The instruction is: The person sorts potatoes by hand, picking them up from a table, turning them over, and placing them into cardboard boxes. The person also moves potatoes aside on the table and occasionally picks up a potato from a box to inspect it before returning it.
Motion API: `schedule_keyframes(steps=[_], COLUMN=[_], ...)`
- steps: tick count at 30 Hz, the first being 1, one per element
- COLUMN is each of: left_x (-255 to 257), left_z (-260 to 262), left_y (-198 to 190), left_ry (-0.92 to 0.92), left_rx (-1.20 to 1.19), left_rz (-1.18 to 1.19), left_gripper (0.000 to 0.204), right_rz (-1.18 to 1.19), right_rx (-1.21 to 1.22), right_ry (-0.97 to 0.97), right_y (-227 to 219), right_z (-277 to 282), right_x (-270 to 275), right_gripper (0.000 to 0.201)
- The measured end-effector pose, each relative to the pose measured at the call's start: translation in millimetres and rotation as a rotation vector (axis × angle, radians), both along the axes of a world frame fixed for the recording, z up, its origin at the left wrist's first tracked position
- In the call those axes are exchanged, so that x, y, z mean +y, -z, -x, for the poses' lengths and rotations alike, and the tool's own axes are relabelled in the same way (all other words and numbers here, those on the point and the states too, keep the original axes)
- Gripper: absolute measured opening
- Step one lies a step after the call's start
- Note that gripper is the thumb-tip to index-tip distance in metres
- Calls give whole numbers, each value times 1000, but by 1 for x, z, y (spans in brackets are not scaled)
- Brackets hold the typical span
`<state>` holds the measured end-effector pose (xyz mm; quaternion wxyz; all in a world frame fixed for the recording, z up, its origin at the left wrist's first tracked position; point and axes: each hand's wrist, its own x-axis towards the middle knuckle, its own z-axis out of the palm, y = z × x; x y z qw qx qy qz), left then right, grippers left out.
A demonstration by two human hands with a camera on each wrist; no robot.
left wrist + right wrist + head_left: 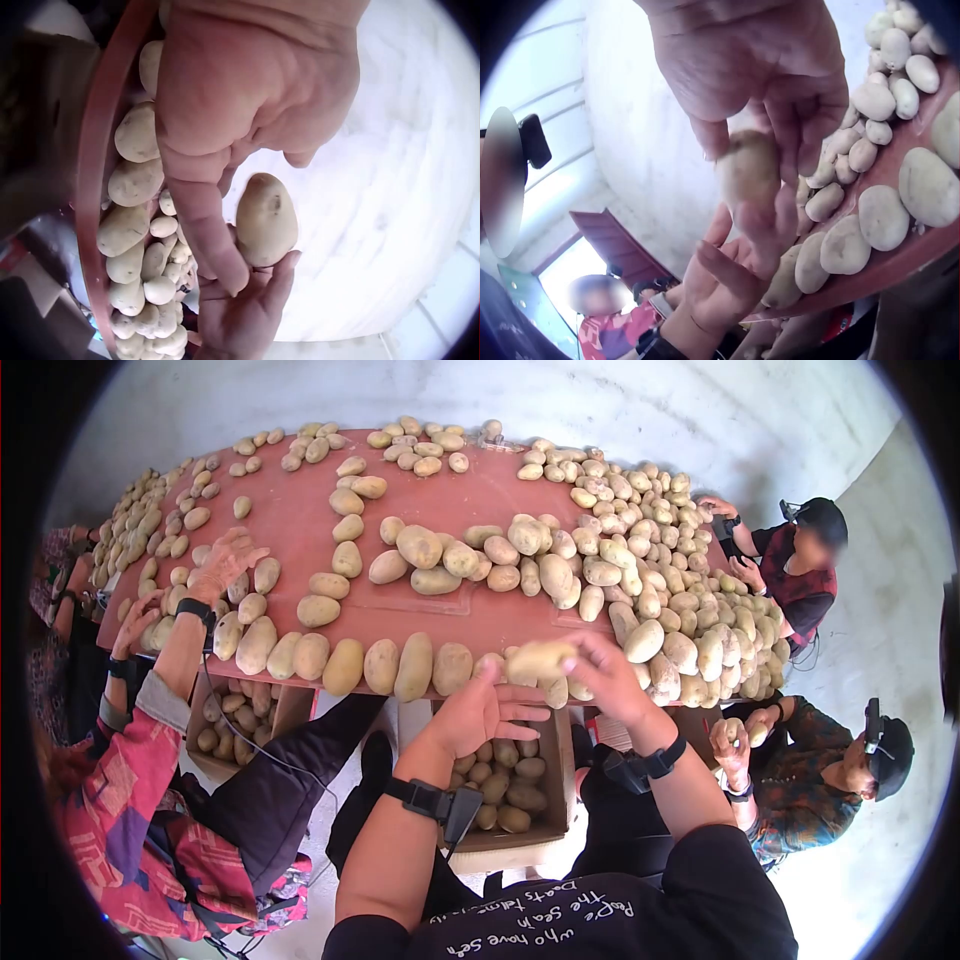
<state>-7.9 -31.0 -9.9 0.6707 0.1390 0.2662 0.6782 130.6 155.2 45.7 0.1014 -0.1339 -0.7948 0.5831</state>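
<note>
Above the table's near edge, the right hand (607, 678) pinches a long pale potato (541, 659) between thumb and fingers. Beside it the left hand (478, 712) has its fingers spread and grips nothing. In the left wrist view the potato (267, 220) shows a dark spot, with the left hand (251, 97) close over it and the right hand (238, 315) under its lower end. The right wrist view has the right hand (757, 82) holding the blurred potato (748, 169) from above; the left hand (731, 281) lies just below, and whether it touches is unclear.
Potatoes lie in a row along the near edge of the red table (400, 622), with a large heap (690, 630) at the right. Below are boxes of potatoes, one (560, 780) between the knees. People sit at the left and right, one hand (228, 565) reaching over the table.
</note>
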Motion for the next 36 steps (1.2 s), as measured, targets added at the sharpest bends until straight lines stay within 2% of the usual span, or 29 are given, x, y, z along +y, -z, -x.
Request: schedule_keyframes(steps=[2,5,7,9,11,14,17,21,22,25,28,31,36], left_x=[-4,-11,-16,-20,-24,-30,-34,-43,-45,-48,-52,-52,-50], left_z=[2,4,9,15,20,26,32,31,30,33,27,25,21], left_y=[1,8,6,3,1,-5,-1,-5,-5,4,18,22,30], left_ry=[-41,-68,-62,-60,-61,-43,9,93,115,237,206,266,312], left_rx=[-101,94,115,150,198,279,368,556,616,804,889,996,1210], left_rz=[-61,2,0,2,12,31,51,146,170,252,278,377,446], left_gripper=[51,46,43,42,42,40,37,36,37,37,34,36,35], right_rz=[-33,-335,-469,-965,-1034,-1017,-1028,-1027,-961,-850,-359,137,480], right_rx=[-120,-27,-130,-110,-216,-427,-410,-440,-362,-140,-17,74,-45], right_ry=[-182,-7,223,274,256,237,290,221,274,255,118,-24,-222], right_y=[-8,10,26,32,38,44,65,48,45,25,-2,-5,13], right_z=[3,31,59,81,100,121,127,120,117,96,60,19,-25], right_x=[-7,27,63,87,100,98,101,97,91,71,33,-2,-33], right_gripper=[28,31,39,49,59,65,72,73,75,71,75,81,91])
